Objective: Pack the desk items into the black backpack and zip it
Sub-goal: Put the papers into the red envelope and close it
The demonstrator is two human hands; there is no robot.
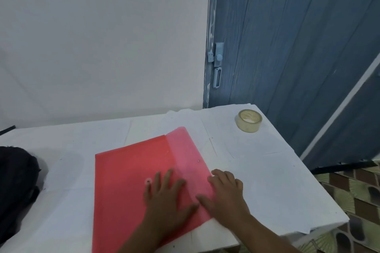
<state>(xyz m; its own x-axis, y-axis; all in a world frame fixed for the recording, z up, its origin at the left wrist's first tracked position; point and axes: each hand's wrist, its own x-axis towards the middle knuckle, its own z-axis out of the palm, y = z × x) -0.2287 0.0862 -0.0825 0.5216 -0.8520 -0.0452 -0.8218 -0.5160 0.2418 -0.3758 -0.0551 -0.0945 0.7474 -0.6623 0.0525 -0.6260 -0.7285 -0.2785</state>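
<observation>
While both hands press flat, the folder waits.
Left hand (167, 197) and right hand (225, 197), fingers (223, 174) spread and gripping nothing, rest on the red folder (131, 181); the black backpack (17, 183) lies well left, nearer the left hand.

We only get a slice of the black backpack (16, 183), cut by the left edge, so opening and zip are unreadable. Red folder (131, 187) runs off the bottom edge, near corner lost. Left hand (166, 197) and right hand (224, 195) lie flat and cover part of its flap. Forearms are cropped at the bottom. Tape roll (248, 121) label is too small to read.
</observation>
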